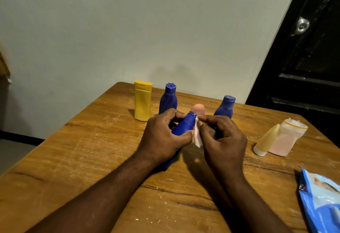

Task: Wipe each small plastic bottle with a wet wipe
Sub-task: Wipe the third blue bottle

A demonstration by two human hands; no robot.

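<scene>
— What are the fingers doing?
— The right hand (224, 139) pinches a folded white wet wipe (197, 138) between thumb and fingertips (203, 117). It presses the wipe against the neck of the held blue bottle (184, 127), just under the cap. The left hand (163, 137) grips that bottle round its body, fingers curled over the top and thumb on the near side.
— Where is the bottle, then?
— Over the wooden table (92, 159), tilted, with its cap pointing away from the person. Its base pokes out below the left wrist; I cannot tell whether it touches the wood.
— What is behind the hands?
— A pink rounded top (199, 108) shows just past the cap. The rest is hidden, so I can't say what it is. The left upright blue bottle (168, 98) stands beside a yellow flip-cap bottle (142, 102). The right upright blue bottle (225, 106) is partly covered by the right hand.
— And off to the right?
— A cream tube (265, 140) and a pale pink bottle (287, 139) lie on their sides, touching, well apart from the hands. A blue wet-wipe pack (322, 199) lies at the near right edge, cut off by the frame. A dark door (303, 67) with a metal lock (301, 25) stands past the table's far right corner.
</scene>
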